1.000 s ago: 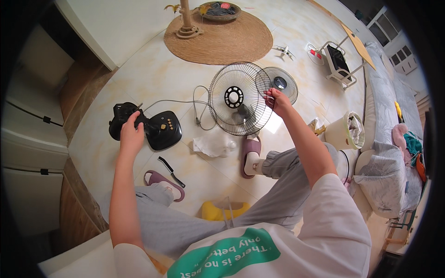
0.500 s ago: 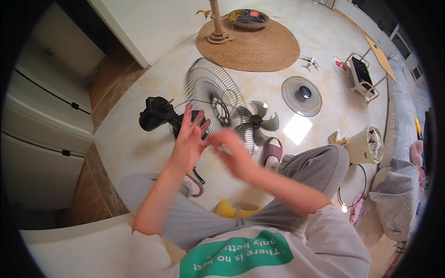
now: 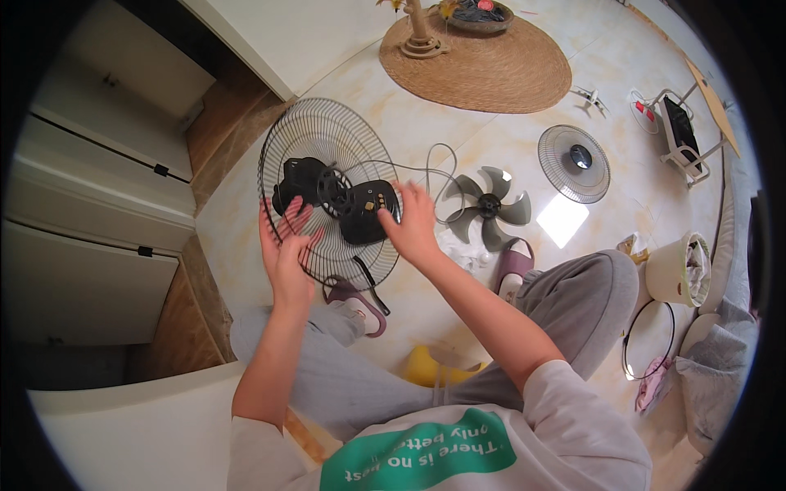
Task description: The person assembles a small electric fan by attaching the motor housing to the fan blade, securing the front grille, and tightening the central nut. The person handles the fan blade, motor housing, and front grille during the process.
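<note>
A round black wire fan grille (image 3: 360, 135) is tilted in front of me, up against the fan's black motor head (image 3: 300, 182). My left hand (image 3: 286, 254) grips the grille's near left rim, its fingers partly seen through the wires. On the right, my right hand (image 3: 413, 225) holds the edge of the fan's black control box (image 3: 368, 213), thumb on its front with small buttons; its fingertips are slightly blurred. Beside this hand, a grey cable (image 3: 442, 149) loops over the floor. The dark fan blade (image 3: 489, 204) lies farther right, apart from both hands.
A front grille (image 3: 575, 164) with a dark centre lies on the tiles at right. Clear plastic (image 3: 467, 248) is near my slipper (image 3: 514, 263). Farther off are a woven round mat (image 3: 491, 78), a waste bin (image 3: 678, 270) and a black ring (image 3: 648, 340). Cabinets (image 3: 98, 221) stand at left.
The wire grille has moved left, from beside the motor head to against it. My hands have come apart: the left on the grille's rim, the right on the control box. The view has shifted left.
</note>
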Motion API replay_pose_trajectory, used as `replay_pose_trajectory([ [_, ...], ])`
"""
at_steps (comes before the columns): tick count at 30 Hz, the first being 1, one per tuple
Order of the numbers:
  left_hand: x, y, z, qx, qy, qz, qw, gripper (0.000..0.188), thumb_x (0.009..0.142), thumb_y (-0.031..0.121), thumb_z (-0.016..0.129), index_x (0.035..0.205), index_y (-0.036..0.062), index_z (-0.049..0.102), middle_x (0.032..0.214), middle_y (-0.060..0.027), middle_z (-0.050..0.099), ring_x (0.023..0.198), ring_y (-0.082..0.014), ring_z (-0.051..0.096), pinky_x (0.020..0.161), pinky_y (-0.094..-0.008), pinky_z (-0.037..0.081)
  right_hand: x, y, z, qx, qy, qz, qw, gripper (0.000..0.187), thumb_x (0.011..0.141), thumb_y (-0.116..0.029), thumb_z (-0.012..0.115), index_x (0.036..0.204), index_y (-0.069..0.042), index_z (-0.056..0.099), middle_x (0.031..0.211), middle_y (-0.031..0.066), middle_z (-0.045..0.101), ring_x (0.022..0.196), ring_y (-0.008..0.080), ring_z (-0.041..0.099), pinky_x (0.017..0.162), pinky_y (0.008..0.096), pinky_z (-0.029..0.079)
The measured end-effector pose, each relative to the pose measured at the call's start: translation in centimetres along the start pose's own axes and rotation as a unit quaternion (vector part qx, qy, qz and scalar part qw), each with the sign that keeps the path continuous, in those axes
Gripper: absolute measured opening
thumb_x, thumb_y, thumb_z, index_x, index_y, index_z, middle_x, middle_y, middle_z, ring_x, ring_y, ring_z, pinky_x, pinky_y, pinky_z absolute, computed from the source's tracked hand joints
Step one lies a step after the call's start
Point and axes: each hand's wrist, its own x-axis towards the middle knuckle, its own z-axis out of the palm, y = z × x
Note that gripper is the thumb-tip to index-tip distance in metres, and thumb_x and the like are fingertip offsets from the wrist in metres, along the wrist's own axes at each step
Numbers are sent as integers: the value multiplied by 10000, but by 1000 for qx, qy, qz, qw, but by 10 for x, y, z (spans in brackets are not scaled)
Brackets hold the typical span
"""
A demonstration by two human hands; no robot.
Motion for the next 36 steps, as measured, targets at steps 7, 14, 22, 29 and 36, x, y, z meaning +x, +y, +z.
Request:
replay_pose_trajectory([
  [7,90,-24,19,-60,41,-67,995,607,791,-24,421,1389,39,335,1181,-134,582,1037,-218,611,843,-407,577,47,64,57,502,-65,405,761,676,937,-105,538,1492,-105,153,1120,150,537,618,235,651,439,366,568],
  [14,114,-48,14,14,103,-92,990,611,803,3,431,1405,47,331,1210,-126,559,1047,-221,592,852,-428,574,47,77,104,501,-75,445,738,593,946,47,356,1490,-100,171,1066,142,581,536,224,636,388,353,547],
  [22,120,-51,-13,26,117,-103,987,666,810,13,419,1456,73,268,1269,-159,522,1115,-252,558,903,-468,548,42,75,142,461,-77,433,770,542,930,64,410,1450,-65,329,1022,129,635,661,202,665,582,310,575],
  [29,124,-55,-31,42,145,-116,982,655,820,25,419,1454,125,287,1311,-192,508,1167,-307,537,981,-563,483,39,68,154,494,-91,442,743,579,941,52,374,1482,-128,271,1038,121,610,546,192,645,419,327,547],
  [36,125,-55,-41,42,159,-119,979,668,819,48,433,1467,97,277,1260,-163,544,1105,-241,577,929,-482,535,36,53,160,486,-104,470,729,565,956,32,362,1486,-133,264,1020,104,601,533,182,626,407,329,536],
])
